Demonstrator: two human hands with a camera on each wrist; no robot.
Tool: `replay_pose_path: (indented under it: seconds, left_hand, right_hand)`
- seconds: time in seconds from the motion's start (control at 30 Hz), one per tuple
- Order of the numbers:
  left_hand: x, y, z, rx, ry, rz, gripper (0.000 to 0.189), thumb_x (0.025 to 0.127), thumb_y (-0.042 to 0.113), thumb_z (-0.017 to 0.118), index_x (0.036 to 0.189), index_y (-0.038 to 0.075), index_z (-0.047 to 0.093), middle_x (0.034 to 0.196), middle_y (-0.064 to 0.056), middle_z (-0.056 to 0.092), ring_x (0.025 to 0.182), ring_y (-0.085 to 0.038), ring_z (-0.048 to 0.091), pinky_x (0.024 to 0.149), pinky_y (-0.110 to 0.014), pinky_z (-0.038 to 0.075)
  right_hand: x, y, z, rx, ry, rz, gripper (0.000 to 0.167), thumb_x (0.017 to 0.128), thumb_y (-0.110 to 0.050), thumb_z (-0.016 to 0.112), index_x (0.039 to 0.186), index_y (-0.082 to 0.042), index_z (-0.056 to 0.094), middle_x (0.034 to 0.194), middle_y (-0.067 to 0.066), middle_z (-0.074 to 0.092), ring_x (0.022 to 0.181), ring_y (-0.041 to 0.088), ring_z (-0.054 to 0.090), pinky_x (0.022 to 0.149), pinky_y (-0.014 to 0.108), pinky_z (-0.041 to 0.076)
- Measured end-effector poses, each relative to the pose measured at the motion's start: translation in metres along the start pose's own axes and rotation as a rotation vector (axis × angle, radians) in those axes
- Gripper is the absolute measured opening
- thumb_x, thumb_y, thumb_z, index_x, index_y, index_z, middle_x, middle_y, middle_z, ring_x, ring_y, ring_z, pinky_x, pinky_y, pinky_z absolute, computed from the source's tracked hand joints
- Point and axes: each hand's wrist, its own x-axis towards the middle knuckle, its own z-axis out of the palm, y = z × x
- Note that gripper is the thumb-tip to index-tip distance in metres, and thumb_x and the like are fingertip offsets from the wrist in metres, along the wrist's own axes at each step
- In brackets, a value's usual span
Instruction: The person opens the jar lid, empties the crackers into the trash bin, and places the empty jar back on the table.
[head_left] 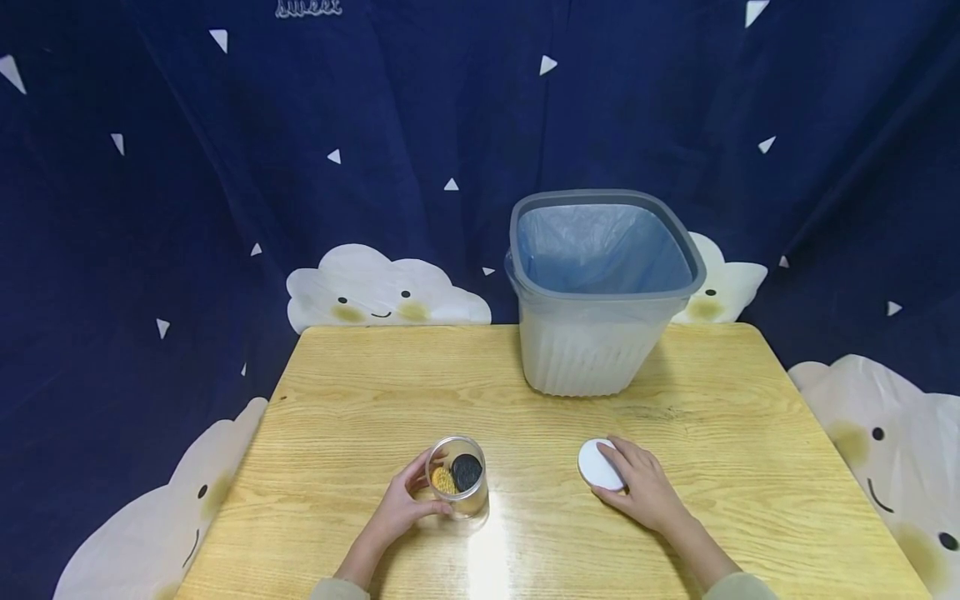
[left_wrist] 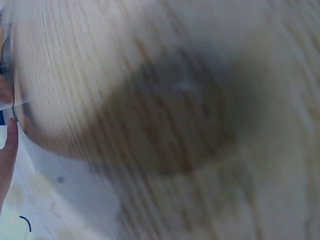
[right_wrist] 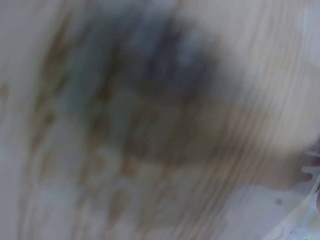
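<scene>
My left hand (head_left: pixel 401 507) grips a clear round jar (head_left: pixel 472 503) from its left side, thumb in front and fingers behind. The jar stands open at the top. Inside lie a black round cookie (head_left: pixel 467 472) and a yellow-brown one (head_left: pixel 443 480). To the right, my right hand (head_left: pixel 643 487) holds a white round lid (head_left: pixel 597 465) by its edge, between thumb and fingers, at the tabletop. Only a sliver of the left hand (left_wrist: pixel 7 162) shows at the left edge of the left wrist view. In the right wrist view, fingertips (right_wrist: pixel 309 169) barely appear at the right edge.
A pale bin (head_left: pixel 588 350) with a grey rim and a bag liner stands at the table's back, right of centre. Both hands are over the wooden table (head_left: pixel 360 392). Behind it hangs a dark blue curtain (head_left: pixel 420 108) with white triangles and smiling clouds.
</scene>
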Motion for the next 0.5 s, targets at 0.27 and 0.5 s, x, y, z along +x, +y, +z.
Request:
replay_pose_path:
  seconds: [0.27,0.5]
  left_hand:
    - [0.0000,0.0015,-0.0001,-0.005,-0.004,-0.016,0.086,0.067,0.004,0.078,0.139,-0.001,0.032,0.137,-0.022,0.041,0.124,-0.039,0.038,0.100,-0.046,0.034]
    - [0.0002,0.0000,0.0000,-0.002,0.002,-0.017,0.086,0.067,0.003,0.078,0.140,0.002,0.033,0.136,-0.021,0.042,0.124,-0.038,0.039,0.100,-0.043,0.035]
  right_hand:
    - [0.0020,-0.0006,-0.0029,0.015,-0.013,0.012,0.069,0.075,-0.048,0.069,0.131,-0.012,0.049,0.133,0.016,0.044,0.119,0.039,0.040,0.093,0.059,0.029]
    - [0.0028,-0.0005,-0.0063,0.001,-0.015,0.004,0.072,0.073,-0.051,0.070,0.130,-0.013,0.049,0.133,0.018,0.043,0.117,0.039,0.041,0.094,0.060,0.027]
